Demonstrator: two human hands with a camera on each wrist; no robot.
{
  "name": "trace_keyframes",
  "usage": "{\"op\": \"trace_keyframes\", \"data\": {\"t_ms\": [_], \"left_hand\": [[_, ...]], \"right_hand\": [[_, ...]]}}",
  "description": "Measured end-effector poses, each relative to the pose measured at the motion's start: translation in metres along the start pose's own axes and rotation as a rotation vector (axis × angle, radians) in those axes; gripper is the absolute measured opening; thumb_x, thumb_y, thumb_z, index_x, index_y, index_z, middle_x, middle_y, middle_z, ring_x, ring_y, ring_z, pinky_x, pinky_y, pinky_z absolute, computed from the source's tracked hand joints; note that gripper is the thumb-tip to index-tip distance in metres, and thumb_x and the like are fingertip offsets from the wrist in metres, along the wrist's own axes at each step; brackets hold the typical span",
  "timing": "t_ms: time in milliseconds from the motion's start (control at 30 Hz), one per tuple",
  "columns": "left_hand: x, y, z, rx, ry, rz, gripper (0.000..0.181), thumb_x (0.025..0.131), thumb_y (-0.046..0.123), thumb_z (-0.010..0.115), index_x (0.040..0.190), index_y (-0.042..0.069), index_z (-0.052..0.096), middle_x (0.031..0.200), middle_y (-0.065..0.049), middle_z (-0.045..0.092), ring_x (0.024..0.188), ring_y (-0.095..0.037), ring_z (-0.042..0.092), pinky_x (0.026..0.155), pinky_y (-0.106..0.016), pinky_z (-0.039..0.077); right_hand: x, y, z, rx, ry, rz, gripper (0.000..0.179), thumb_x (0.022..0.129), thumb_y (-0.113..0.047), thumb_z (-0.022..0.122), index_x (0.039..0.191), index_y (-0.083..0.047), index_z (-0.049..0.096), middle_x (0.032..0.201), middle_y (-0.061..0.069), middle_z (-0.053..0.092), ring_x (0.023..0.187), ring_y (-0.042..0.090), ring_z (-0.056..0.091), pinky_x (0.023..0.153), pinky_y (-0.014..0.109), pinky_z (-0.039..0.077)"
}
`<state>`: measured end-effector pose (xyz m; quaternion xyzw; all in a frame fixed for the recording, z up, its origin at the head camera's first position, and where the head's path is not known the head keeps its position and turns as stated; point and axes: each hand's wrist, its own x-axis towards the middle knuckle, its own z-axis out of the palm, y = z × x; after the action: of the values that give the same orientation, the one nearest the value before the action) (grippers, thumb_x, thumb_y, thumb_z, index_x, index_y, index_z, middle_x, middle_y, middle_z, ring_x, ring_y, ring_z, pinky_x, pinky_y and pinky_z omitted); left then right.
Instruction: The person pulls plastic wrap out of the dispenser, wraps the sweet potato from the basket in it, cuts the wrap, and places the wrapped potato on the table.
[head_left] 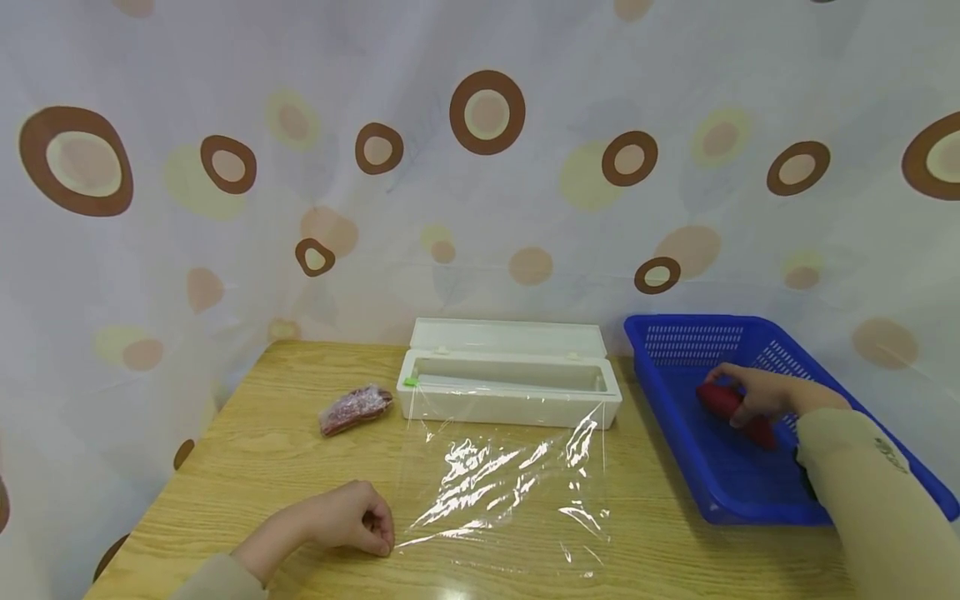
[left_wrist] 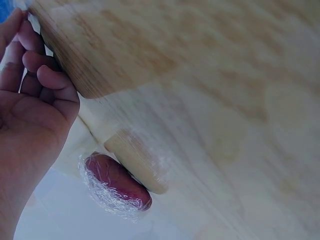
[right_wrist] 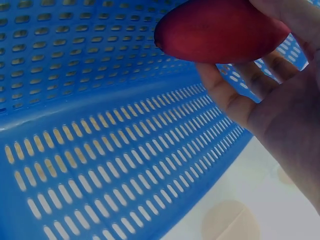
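Observation:
My right hand (head_left: 757, 392) grips a red sweet potato (head_left: 722, 402) inside the blue plastic basket (head_left: 678, 450). In the right wrist view, thumb and fingers (right_wrist: 227, 97) close round its smooth, tapered body. On the table, my left hand (head_left: 348, 518) has its fingers curled, thumb and index fingertip pinching the near left corner of a sheet of clear cling film (head_left: 502, 492). This sheet runs out of a white cling film dispenser (head_left: 510, 410), whose lid stands up. Left of the dispenser lies a dark red, oblong piece wrapped in film (head_left: 356, 408), seen also in the left wrist view.
The wooden table (head_left: 247, 442) ends at a patterned curtain (head_left: 420, 208) at the back and left. Something dark (head_left: 804, 477) shows beside the right sleeve, over the basket. A small green tab (head_left: 410, 382) sits at the dispenser's left end.

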<state>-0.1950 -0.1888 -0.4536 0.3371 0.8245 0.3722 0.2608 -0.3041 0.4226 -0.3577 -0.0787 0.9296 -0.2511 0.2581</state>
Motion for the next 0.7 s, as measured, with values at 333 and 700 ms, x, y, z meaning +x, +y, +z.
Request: {"op": "trace_keyframes", "data": {"t_ms": [333, 700], "left_hand": [[-0.001, 0.003, 0.0, 0.004, 0.006, -0.006, 0.006, 0.082, 0.015, 0.073, 0.078, 0.011, 0.071, 0.068, 0.012, 0.062, 0.058, 0.004, 0.046, 0.053, -0.013, 0.039], [-0.002, 0.004, 0.001, 0.01, 0.009, 0.007, 0.006, 0.081, 0.015, 0.073, 0.078, 0.01, 0.072, 0.068, 0.013, 0.062, 0.058, 0.005, 0.046, 0.052, -0.013, 0.039]], "right_hand": [[-0.008, -0.007, -0.01, -0.053, 0.107, -0.149, 0.068, 0.072, -0.007, 0.075, 0.128, 0.0, 0.038, 0.118, 0.035, 0.045, 0.09, 0.031, 0.058, 0.064, 0.039, 0.054], [-0.02, -0.024, -0.019, -0.053, 0.18, -0.257, 0.066, 0.076, -0.011, 0.074, 0.13, 0.0, 0.037, 0.12, 0.034, 0.047, 0.092, 0.031, 0.06, 0.065, 0.041, 0.054]]}}
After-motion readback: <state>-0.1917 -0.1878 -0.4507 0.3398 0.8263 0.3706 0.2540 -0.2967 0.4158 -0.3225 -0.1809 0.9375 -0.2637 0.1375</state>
